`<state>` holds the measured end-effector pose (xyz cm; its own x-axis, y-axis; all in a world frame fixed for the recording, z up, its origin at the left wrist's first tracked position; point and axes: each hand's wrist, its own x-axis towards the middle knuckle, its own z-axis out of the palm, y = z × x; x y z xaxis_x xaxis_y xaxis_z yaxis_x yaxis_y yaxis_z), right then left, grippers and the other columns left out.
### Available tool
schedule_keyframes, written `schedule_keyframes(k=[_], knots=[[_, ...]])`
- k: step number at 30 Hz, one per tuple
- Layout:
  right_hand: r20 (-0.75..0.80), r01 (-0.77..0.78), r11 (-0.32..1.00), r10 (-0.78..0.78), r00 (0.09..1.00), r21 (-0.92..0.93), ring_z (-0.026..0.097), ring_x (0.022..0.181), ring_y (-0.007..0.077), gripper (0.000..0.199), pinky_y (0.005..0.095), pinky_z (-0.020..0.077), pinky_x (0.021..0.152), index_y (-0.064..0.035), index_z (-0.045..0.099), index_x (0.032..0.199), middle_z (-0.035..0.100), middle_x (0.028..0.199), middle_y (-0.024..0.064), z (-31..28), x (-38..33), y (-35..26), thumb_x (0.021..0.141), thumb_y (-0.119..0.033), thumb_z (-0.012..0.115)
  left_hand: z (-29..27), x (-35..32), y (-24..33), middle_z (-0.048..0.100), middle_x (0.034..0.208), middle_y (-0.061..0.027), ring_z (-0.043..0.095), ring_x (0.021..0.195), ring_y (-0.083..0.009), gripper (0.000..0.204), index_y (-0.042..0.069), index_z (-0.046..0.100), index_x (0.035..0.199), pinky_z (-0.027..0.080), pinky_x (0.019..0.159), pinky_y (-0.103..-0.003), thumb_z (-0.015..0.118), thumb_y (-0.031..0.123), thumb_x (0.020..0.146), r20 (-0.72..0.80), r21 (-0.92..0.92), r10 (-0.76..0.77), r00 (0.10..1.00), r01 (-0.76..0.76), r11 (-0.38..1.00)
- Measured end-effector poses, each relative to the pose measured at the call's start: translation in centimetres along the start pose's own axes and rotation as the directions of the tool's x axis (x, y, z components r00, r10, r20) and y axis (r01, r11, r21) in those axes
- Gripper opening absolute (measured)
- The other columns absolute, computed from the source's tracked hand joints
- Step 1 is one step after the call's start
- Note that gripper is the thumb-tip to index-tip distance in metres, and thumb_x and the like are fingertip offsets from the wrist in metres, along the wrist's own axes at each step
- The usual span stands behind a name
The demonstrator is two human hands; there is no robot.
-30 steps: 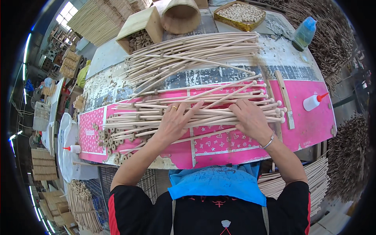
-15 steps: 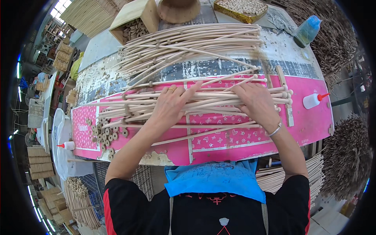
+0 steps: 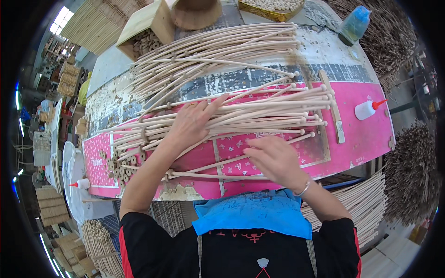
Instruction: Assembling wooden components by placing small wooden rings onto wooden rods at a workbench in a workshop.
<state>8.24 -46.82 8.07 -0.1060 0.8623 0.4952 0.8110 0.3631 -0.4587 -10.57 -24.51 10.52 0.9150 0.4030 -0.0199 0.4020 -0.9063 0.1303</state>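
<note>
Wooden sticks [image 3: 259, 111] with small round balls on their right ends lie in a loose bundle across the pink sheet. My left hand [image 3: 190, 123] is over the middle of this bundle, its fingers bent around the sticks and the index finger stretched along the top. Some sticks carry wooden rings [image 3: 144, 132] toward their left ends. Closer to me, my right hand [image 3: 273, 160] is off the bundle, fingers apart and pointing left, with nothing seen in it. It hovers by two separate sticks [image 3: 199, 175] near the table's front edge. Its palm side is hidden.
Loose wooden rings [image 3: 121, 169] lie at the left. A second pile of sticks [image 3: 218, 48] is at the back, by a wooden box [image 3: 162, 18] and a bowl [image 3: 197, 16]. A slotted wooden strip [image 3: 333, 109] and a red-tipped glue bottle [image 3: 366, 110] are at the right.
My right hand has let go of the bundle and moved toward me and left. The bundle's right ends have spread apart. My left hand stays on the sticks.
</note>
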Motion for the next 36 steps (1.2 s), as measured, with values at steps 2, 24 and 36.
schedule_keyframes(k=[2, 24, 36], knots=[[0.099, -0.069, 0.995, 0.075, 0.992, -0.071, 0.053, 0.129, 0.0304, 0.049, 0.0480, 0.0392, 0.114, -0.0088, 0.062, 0.129, 0.057, 0.137, 0.0127, 0.7, -0.1, -0.1, 0.082, -0.014, 0.074, -0.9, 0.1, -0.1, 0.067, 0.112, -0.0139, 0.065, 0.095, -0.0378, 0.107, 0.024, 0.029, 0.160, 0.049, 0.084, -0.049, 0.072, 0.000, 0.065, -0.090, -0.036, 0.079, 0.993, -0.083, 0.996], [-0.213, -0.207, 0.973, 0.182, 0.960, -0.099, 0.065, 0.116, 0.0247, 0.036, 0.0485, 0.0424, 0.111, -0.0151, 0.070, 0.119, 0.071, 0.118, 0.0044, 1.8, -0.5, 5.9, 0.085, -0.005, 0.059, -20.2, 3.7, -1.5, 0.055, 0.139, -0.0202, 0.056, 0.123, -0.0247, 0.097, -0.001, 0.026, 0.158, 0.040, 0.108, -0.035, 0.069, 0.013, 0.073, -0.006, -0.380, -0.267, 0.964, 0.245, 0.892], [0.107, 0.047, 0.971, -0.023, 0.994, -0.234, 0.058, 0.066, 0.0198, 0.057, 0.0345, 0.0499, 0.058, -0.0195, 0.068, 0.131, 0.052, 0.070, 0.0020, -3.6, 3.9, 3.6, 0.077, -0.003, 0.063, -19.1, 5.1, -1.1, 0.067, 0.117, -0.0142, 0.065, 0.098, -0.0218, 0.084, 0.014, 0.041, 0.153, 0.051, 0.085, -0.033, 0.067, 0.010, 0.073, 0.061, -0.264, -0.003, 0.998, 0.019, 0.964]])
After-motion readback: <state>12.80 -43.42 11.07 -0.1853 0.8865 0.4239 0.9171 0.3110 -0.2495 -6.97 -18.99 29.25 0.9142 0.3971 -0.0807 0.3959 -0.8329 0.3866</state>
